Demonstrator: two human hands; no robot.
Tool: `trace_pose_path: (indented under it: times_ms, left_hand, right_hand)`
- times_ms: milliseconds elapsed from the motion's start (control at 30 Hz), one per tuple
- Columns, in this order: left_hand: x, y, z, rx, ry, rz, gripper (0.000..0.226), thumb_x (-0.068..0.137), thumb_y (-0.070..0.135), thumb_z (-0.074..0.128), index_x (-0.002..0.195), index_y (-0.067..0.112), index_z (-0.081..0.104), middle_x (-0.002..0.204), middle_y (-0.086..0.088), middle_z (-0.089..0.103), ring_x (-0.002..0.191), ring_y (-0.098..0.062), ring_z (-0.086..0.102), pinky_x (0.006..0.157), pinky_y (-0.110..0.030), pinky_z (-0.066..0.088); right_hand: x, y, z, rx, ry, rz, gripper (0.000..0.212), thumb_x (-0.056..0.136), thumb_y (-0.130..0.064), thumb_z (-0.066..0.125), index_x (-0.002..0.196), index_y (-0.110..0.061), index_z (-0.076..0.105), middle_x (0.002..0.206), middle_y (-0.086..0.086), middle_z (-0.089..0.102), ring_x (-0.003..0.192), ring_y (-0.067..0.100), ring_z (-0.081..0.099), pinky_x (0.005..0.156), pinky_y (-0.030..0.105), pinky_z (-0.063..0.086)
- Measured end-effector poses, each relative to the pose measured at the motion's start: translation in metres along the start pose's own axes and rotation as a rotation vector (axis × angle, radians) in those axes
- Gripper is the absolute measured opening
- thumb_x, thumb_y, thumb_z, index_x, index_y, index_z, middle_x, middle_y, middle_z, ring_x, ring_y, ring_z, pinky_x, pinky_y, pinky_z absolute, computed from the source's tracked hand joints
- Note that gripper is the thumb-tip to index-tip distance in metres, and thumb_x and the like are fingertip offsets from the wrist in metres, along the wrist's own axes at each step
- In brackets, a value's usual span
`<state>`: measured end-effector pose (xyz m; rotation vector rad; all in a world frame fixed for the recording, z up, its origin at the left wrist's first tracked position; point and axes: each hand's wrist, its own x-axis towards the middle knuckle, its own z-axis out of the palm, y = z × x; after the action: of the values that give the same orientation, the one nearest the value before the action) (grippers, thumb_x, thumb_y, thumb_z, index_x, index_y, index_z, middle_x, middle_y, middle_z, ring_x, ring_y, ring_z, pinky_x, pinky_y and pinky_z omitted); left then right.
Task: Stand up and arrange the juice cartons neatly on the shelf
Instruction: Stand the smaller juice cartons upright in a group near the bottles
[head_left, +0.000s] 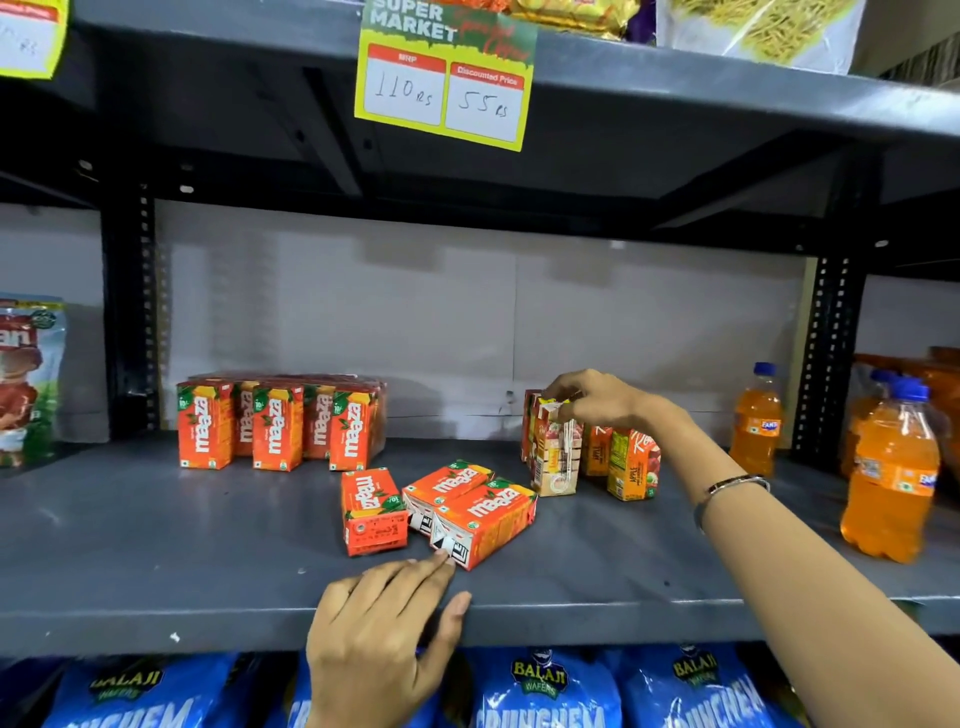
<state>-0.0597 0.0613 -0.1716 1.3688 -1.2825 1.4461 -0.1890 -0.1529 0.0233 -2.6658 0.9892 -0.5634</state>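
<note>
The grey metal shelf (156, 545) carries all the stock under review. At its back left stands a block of upright Maaza cartons (275, 423), tidy and needing nothing. Orange Fanta bottles (891, 467) occupy the right end. Mid-shelf, three Maaza cartons lie toppled (441, 506), touching one another in a loose fan near the front edge. To the right of them stand the apple juice cartons (631, 465).

My right hand (597, 400) pinches the top of one upright apple carton (556, 457) between fingertips and thumb, steadying it against its neighbours. My left hand (384, 629) rests flat on the shelf edge, fingers together, one fingertip touching the folded end of the nearest fallen carton (483, 525) (no grip on it).

Assessment: these small cartons look light and stiff-walled, though squeezable if full. I judge the best hold is across the two broad faces, then tipping each onto its base.
</note>
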Motion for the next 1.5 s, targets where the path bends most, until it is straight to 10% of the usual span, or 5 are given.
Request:
trace_pose_path:
  times_ms: [167,500,833,1200,1500]
  left_hand:
    - [0.0,0.0,0.001,-0.003,0.005,0.0,0.033,0.091,0.04,0.049,0.087,0.023,0.076,0.092,0.013,0.073,0.081,-0.006,0.067,0.072,-0.022,0.037]
    - [0.001,0.0,0.0,0.013,-0.008,0.002,0.034,0.091,0.041,0.048,0.086,0.022,0.076,0.09,0.012,0.074,0.076,-0.007,0.069,0.071,-0.021,0.036]
    - [0.002,-0.001,-0.001,0.007,-0.019,0.007,0.037,0.092,0.042,0.045,0.085,0.023,0.076,0.089,0.012,0.074,0.077,-0.007,0.069,0.072,-0.021,0.036]
    - [0.002,-0.001,0.001,0.015,0.009,0.011,0.036,0.091,0.041,0.046,0.084,0.023,0.076,0.088,0.013,0.073,0.075,-0.007,0.069,0.071,-0.021,0.036]
    - [0.002,0.0,0.0,0.025,-0.001,0.0,0.037,0.092,0.041,0.046,0.085,0.022,0.077,0.088,0.013,0.073,0.075,-0.007,0.069,0.073,-0.021,0.036]
  right_hand:
    - [0.004,0.008,-0.001,0.023,-0.022,-0.042,0.038,0.083,-0.004,0.056,0.119,-0.012,0.06,0.129,0.009,0.059,0.119,0.026,0.051,0.101,0.038,0.042]
    - [0.006,0.015,0.007,-0.279,0.123,0.011,0.053,0.081,-0.053,0.054,0.123,-0.02,0.056,0.125,0.015,0.059,0.113,0.034,0.055,0.092,0.044,0.048]
    - [0.009,0.023,-0.006,0.06,-0.128,-0.059,0.056,0.074,0.006,0.054,0.126,-0.017,0.056,0.139,0.011,0.049,0.125,0.032,0.046,0.104,0.051,0.04]
    - [0.012,0.038,0.001,-0.169,0.045,-0.049,0.058,0.074,-0.061,0.059,0.123,-0.03,0.057,0.127,0.006,0.061,0.122,0.031,0.048,0.102,0.049,0.04]
    - [0.008,0.031,-0.004,-0.148,0.001,-0.073,0.047,0.083,-0.024,0.059,0.129,-0.026,0.051,0.138,0.003,0.052,0.129,0.024,0.043,0.113,0.046,0.022]
